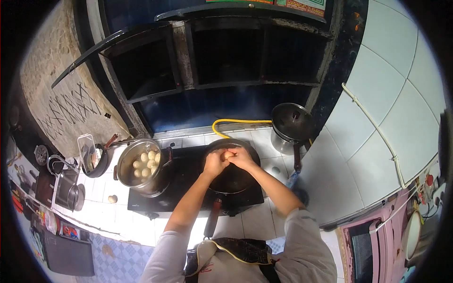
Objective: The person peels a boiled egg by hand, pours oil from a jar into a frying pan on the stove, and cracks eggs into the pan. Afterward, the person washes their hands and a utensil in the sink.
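Over the dark frying pan [234, 181], my left hand [215, 162] and my right hand [242, 158] are close together with fingers curled. Both hold a small tan egg [229, 154] between them, mostly covered by the fingers. The pan sits on the right side of the black stove [184, 177], its long handle pointing toward my body. To the left, a steel pot [123, 177] contains several pale, round, egg-like pieces [146, 164] in cloudy liquid. A single tan, round piece [112, 199] lies on the white tiled counter left of the stove.
A lidded dark pot [292, 125] stands behind the stove on the right, near a yellow hose [236, 120]. At the left are a small dark pan [96, 162] and a steel sink [66, 188]. A tiled wall [339, 174] bounds the right side.
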`<state>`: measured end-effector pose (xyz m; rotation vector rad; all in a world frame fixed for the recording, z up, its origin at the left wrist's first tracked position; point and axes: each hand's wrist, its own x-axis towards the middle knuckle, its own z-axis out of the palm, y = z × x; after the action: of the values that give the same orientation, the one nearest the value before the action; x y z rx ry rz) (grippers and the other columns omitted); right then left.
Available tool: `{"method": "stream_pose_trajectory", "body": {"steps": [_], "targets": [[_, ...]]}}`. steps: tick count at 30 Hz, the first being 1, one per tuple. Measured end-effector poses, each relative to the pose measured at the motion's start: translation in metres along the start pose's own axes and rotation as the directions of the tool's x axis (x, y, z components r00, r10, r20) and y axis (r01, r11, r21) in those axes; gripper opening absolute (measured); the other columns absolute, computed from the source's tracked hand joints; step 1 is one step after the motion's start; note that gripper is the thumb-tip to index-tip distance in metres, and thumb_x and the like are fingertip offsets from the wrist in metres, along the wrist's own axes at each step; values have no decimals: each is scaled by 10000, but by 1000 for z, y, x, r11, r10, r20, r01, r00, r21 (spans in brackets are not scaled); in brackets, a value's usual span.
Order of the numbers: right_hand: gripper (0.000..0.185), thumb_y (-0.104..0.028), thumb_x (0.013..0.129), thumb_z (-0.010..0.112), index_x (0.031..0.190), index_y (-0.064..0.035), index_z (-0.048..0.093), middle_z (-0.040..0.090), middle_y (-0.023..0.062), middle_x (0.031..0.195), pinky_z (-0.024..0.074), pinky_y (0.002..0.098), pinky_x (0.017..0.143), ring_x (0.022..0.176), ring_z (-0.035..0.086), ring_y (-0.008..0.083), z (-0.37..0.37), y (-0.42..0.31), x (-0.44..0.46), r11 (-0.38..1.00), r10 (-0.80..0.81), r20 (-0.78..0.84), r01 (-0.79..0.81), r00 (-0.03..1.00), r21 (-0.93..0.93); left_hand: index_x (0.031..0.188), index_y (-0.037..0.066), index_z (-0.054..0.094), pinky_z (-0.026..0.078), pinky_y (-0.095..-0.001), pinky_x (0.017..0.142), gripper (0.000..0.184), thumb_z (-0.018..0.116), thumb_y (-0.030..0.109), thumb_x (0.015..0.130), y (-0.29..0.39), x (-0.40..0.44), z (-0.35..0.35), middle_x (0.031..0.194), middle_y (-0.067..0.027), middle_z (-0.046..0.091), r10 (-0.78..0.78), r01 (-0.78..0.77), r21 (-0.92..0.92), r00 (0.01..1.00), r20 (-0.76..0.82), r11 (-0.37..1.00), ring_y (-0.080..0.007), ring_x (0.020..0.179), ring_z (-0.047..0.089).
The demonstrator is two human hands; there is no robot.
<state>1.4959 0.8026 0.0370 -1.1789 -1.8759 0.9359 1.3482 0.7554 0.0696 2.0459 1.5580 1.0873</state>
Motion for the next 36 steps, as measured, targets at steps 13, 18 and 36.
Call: {"method": "stream_pose_trajectory", "body": {"steps": [13, 18, 36], "targets": [[417, -84, 642, 645, 1044, 19, 603, 639, 119, 862, 471, 250, 660, 747, 602, 139, -7, -13, -5, 996, -90, -46, 91, 995, 8, 1015, 16, 608, 482, -366, 694, 405, 670, 90, 621, 0, -3, 4, 856, -171, 609, 42, -45, -43, 997, -66, 998, -304, 770, 602], [429, -78, 650, 645, 1066, 15, 594, 640, 110, 872, 469, 246, 646, 728, 594, 128, -9, -12, -3, 989, -138, -48, 136, 989, -50, 1001, 52, 621, 477, -379, 662, 384, 674, 127, 628, 4, -3, 3, 795, -152, 600, 78, -76, 24, 992, -100, 997, -307, 716, 594], [353, -19, 723, 601, 1064, 65, 572, 618, 55, 755, 419, 212, 518, 609, 534, 76, -35, -52, 12, 974, 28, 167, -65, 986, 218, 1003, -39, 619, 497, -291, 731, 380, 704, 143, 681, 12, 30, -24, 892, -156, 656, -192, 213, -121, 968, 165, 970, -183, 830, 636]]}}
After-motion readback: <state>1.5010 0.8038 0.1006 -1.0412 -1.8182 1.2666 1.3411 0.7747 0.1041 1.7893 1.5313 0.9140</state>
